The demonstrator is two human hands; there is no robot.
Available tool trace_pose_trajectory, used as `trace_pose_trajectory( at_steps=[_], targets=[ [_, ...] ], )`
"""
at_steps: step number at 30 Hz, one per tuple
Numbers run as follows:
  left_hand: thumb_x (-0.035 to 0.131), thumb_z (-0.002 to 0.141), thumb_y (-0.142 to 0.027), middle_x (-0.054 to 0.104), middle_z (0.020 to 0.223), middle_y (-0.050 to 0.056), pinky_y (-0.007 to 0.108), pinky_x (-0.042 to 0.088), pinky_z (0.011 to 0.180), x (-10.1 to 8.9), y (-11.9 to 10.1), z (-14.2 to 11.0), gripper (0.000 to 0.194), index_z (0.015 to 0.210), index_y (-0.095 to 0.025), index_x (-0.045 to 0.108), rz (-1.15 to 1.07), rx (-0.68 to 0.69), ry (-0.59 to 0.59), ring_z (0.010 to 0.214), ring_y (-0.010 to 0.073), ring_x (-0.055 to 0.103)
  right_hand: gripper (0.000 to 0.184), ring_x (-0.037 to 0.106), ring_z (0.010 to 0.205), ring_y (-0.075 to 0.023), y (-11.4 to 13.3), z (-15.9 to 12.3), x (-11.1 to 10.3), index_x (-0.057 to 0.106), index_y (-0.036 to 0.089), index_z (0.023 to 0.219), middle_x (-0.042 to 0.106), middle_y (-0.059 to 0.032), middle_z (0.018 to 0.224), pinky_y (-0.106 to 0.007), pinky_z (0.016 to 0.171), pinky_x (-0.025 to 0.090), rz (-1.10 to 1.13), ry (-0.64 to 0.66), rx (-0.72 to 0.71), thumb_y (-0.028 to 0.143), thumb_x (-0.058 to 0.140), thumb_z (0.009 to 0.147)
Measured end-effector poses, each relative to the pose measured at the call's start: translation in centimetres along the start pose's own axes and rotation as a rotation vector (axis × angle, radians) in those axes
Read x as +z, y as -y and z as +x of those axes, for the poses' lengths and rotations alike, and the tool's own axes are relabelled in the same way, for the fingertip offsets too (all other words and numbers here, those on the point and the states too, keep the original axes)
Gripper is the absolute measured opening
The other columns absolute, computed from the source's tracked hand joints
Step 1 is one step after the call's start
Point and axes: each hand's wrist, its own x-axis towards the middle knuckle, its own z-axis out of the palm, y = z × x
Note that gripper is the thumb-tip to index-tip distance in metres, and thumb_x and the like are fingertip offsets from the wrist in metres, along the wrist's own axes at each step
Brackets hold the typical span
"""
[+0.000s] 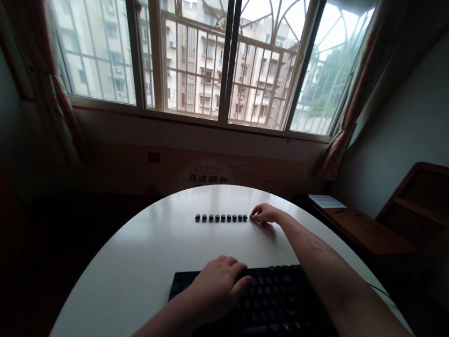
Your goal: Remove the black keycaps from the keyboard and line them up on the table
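Observation:
A black keyboard lies at the near edge of a round white table. My left hand rests on the keyboard's left end, fingers curled over the keys. Farther out, a straight row of several small black keycaps sits on the table. My right hand reaches to the right end of that row, fingertips pinched on the last keycap there.
A large barred window with curtains fills the far wall. A wooden side desk with a sheet of white paper stands to the right, beside a wooden shelf unit. A cardboard box stands behind the table.

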Motion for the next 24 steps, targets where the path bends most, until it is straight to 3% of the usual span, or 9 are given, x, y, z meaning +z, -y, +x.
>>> trace_pose_trajectory(
  at_steps=[14, 24],
  targets=[
    [0.035, 0.097, -0.046, 0.065, 0.117, 0.009, 0.044, 0.043, 0.096, 0.1, 0.0, 0.2, 0.044, 0.123, -0.021, 0.062, 0.007, -0.002, -0.01, 0.109, 0.0273, 0.056, 0.035, 0.056, 0.051, -0.0063, 0.5, 0.1, 0.1, 0.071, 0.018, 0.106, 0.069, -0.0032, 0.086, -0.017, 0.052, 0.043, -0.097, 0.009, -0.044, 0.025, 0.076, 0.072],
    [0.034, 0.097, -0.047, 0.064, 0.12, 0.009, 0.044, 0.042, 0.096, -0.2, -0.2, 0.1, 0.045, 0.124, -0.022, 0.061, -0.006, -0.016, -0.001, 0.111, 0.028, 0.055, 0.046, 0.052, 0.045, -0.0062, 1.1, -1.4, 0.0, 0.067, 0.014, 0.106, 0.066, -0.0025, 0.076, -0.018, 0.047, 0.042, 0.087, -0.034, -0.068, 0.022, 0.083, 0.063]
  ],
)
